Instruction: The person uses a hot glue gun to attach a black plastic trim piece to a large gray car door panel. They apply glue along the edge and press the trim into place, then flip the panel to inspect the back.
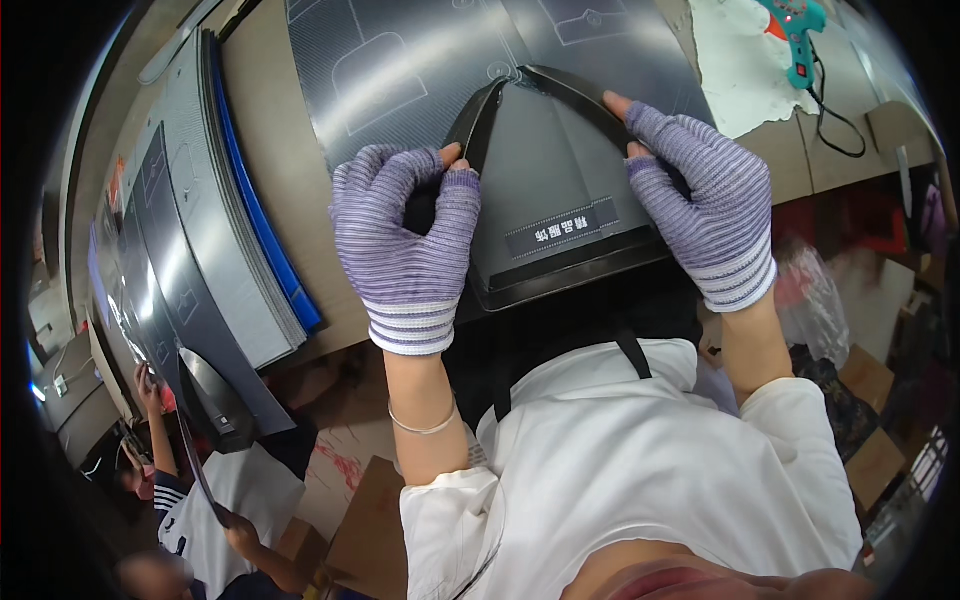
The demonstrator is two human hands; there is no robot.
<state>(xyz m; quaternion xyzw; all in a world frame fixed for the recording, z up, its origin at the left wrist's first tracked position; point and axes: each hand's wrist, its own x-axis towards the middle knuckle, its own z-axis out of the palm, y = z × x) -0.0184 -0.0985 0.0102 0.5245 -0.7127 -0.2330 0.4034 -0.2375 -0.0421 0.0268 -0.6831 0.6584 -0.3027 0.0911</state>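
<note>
A dark grey, roughly triangular plastic panel (560,165) lies before me, its narrow end pointing away. Raised black flaps run along both sloping sides, and a black rim crosses the wide near end. A small printed label sits near that rim. My left hand (405,220), in a purple striped glove with bare fingertips, pinches the left flap between thumb and fingers. On the other side my right hand (705,200), gloved alike, grips the right flap, its index fingertip higher up the edge. Beneath the panel is a large shiny dark sheet (440,60) with printed outlines.
A teal hot glue gun (800,45) with a black cord rests on white paper (735,70) at the far right. Left of me stand stacked grey sheets (215,200) with a blue one (265,220). A co-worker (245,500) handles a similar panel at lower left. Cardboard boxes (370,530) are below.
</note>
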